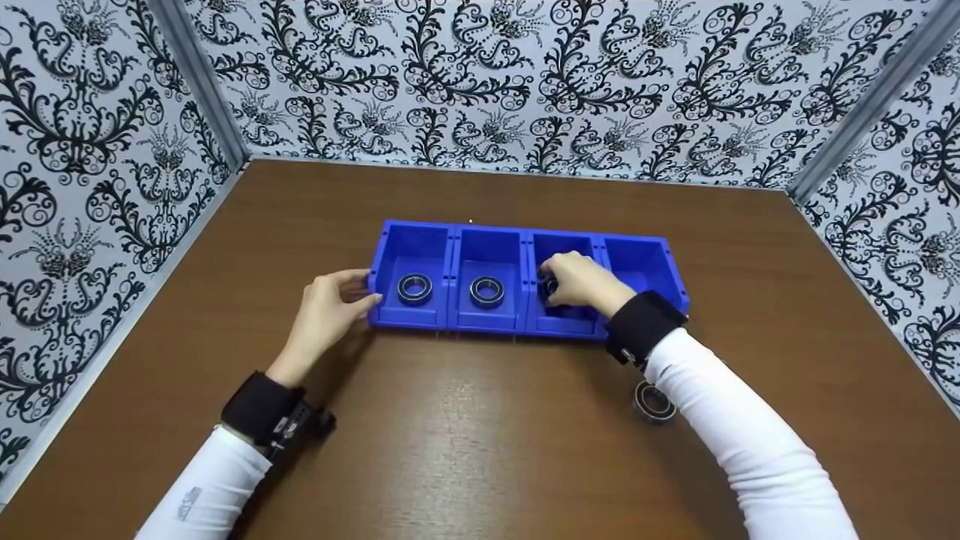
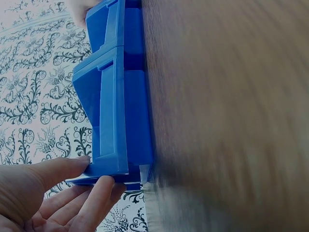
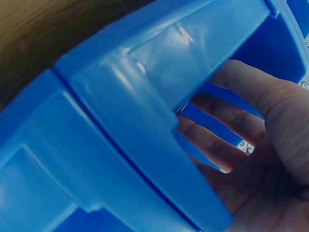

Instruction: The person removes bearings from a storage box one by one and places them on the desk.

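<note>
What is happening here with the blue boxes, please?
A person is working at a row of four joined blue bins on a brown table. The right hand is inside the third bin, holding a metal ring. The left hand steadies the row's left end. The first two bins each hold a ring; another spare ring lies on the table.

Four bins [image 1: 525, 330] stand side by side in a row on the table [image 1: 480, 450], toward its middle. The leftmost bin holds one bearing [image 1: 415, 289]; the second bin holds another bearing [image 1: 487, 292]. The right hand [image 1: 581, 281] sits inside the third bin, over a third bearing [image 1: 550, 285]. The left hand [image 1: 326, 315] touches the row's left end. A loose bearing [image 1: 654, 401] lies on the table in front of the rightmost bin, beside the right forearm.
</note>
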Tool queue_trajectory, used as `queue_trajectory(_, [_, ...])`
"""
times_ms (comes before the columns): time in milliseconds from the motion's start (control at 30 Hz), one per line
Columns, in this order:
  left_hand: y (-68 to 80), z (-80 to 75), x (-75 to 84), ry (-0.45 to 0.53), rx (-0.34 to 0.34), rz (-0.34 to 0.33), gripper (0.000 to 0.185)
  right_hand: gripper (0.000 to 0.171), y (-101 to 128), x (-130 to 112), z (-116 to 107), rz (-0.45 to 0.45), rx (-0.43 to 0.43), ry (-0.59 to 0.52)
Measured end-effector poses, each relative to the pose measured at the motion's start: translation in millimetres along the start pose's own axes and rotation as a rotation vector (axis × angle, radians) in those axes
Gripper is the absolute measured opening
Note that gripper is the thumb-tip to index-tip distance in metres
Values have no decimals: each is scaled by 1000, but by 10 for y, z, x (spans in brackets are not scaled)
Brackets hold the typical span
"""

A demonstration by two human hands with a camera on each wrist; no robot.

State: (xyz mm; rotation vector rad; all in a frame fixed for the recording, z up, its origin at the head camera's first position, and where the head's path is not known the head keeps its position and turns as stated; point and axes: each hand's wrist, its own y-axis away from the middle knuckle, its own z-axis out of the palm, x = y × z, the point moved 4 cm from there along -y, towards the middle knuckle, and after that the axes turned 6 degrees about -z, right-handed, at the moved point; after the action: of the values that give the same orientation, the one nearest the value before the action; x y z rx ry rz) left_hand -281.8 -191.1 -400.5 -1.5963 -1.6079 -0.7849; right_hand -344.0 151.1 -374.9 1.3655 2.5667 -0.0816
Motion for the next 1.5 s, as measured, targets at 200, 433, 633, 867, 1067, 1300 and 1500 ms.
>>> queue_trajectory(200, [-1, 5, 11, -15, -1, 2, 44, 20, -19, -7, 24, -8, 9, 14])
queue_trajectory(433, [-7, 8, 14, -15, -5, 2, 44, 16, -27, 12, 54, 14, -3, 23])
queue_trajectory(633, [-6, 6, 6, 5, -12, -6, 45, 17, -27, 5, 54, 22, -13, 20])
queue_trajectory(867, [-8, 9, -1, 9, -13, -6, 45, 18, -30, -5, 58, 34, -26, 21])
queue_trajectory(1067, [-5, 12, -12, 12, -13, -8, 45, 11, -35, -4, 62, 18, -8, 24])
queue_trajectory(1300, [-1, 2, -14, 3, -10, -14, 45, 7, -32, -23, 54, 11, 3, 27])
queue_trajectory(1500, [-3, 6, -12, 13, -11, -14, 44, 7, -31, -22, 50, 4, 10, 29])
